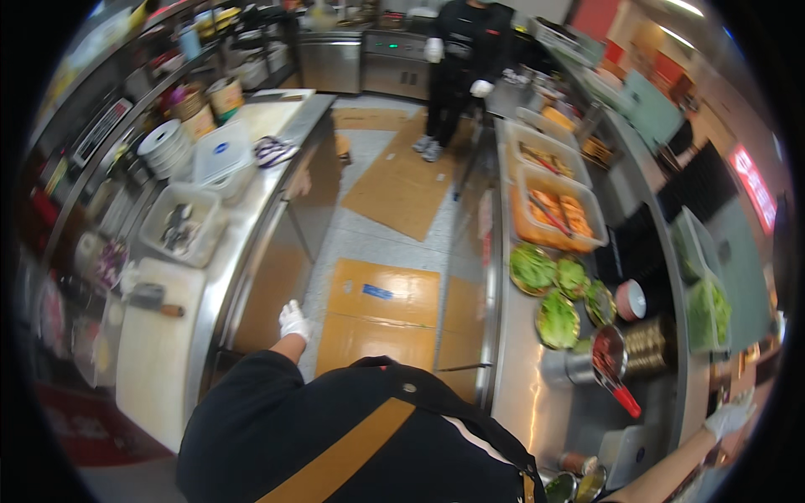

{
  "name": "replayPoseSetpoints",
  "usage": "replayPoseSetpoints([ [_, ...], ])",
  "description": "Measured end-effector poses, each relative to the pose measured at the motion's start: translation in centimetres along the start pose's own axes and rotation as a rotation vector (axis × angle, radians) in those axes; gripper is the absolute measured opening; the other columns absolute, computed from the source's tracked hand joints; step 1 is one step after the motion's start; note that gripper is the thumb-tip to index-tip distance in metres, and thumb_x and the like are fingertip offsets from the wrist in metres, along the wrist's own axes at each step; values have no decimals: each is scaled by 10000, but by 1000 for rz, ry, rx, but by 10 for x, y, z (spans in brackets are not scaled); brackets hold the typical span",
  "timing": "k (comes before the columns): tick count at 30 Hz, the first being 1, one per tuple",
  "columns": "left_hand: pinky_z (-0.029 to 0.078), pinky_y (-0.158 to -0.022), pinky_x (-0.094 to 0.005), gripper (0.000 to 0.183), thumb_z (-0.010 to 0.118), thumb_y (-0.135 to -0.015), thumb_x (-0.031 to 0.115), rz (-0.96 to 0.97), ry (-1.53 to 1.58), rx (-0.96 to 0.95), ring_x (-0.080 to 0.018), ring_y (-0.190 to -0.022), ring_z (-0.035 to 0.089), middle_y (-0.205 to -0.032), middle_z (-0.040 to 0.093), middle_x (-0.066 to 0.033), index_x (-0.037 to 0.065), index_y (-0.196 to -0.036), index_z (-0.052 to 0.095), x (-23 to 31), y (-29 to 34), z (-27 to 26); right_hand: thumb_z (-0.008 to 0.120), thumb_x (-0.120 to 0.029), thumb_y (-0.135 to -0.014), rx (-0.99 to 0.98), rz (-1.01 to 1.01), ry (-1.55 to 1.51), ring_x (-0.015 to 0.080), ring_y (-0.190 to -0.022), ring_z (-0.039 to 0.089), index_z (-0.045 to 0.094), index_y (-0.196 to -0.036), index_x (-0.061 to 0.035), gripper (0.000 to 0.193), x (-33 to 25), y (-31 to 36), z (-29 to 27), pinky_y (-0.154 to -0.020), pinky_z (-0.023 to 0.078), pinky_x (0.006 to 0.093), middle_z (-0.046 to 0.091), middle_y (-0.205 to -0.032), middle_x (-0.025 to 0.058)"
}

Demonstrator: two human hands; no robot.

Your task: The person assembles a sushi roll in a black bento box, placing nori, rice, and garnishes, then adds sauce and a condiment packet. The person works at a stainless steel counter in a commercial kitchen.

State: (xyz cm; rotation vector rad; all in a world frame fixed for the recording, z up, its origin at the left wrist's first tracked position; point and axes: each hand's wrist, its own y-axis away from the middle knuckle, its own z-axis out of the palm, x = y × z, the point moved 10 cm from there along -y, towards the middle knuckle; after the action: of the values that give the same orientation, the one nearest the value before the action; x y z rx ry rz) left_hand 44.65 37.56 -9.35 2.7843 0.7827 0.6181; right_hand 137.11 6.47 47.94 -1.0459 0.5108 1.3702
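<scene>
The white-gloved left hand [293, 321] hangs beside the stainless-steel left counter [220, 289], fingers loosely parted, empty. The white-gloved right hand [730, 417] extends rightward; its grip I cannot tell. A careful reach should clear the round, red-handled steel pan [623, 399] left of that hand.

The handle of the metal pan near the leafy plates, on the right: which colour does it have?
The handle is red; the head view shows it best.
</scene>
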Motion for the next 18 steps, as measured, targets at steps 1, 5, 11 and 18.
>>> replayPoseSetpoints([
  [1,308,-1139,-433,749,663,-809,134,8,-18,19,-400,-1396,298,-1486,344,-222,52,-1461,304,-7,-11,-12,313,-261,-1017,-104,-264,182,292,-1388,234,228,-1525,-63,551,-11,47,26,-1120,209,514,215,-1537,169],
  [5,213,-1180,-455,736,620,-853,168,251,-152,187,-372,-1448,222,-1564,246,-197,45,-1491,273,-9,-46,-70,502,-176,-934,-277,-520,384,159,-863,564,404,-1426,16,538,60,250,94,-745,466,249,652,-1045,132],
  [11,75,-1193,-541,753,556,-864,191,424,-271,184,-355,-1496,94,-1615,121,-174,86,-1533,227,-45,-64,-119,543,17,-897,-439,801,392,159,-900,572,358,-1454,-32,590,419,598,28,-748,479,268,582,-1033,87],
  [18,165,-1182,-510,794,541,-820,113,550,-348,260,-322,-1466,219,-1589,242,-124,140,-1547,223,-88,-57,-140,570,42,-787,-659,129,1398,371,-1232,491,252,-1531,-100,822,355,565,-136,-1072,377,448,479,-1380,230],
])
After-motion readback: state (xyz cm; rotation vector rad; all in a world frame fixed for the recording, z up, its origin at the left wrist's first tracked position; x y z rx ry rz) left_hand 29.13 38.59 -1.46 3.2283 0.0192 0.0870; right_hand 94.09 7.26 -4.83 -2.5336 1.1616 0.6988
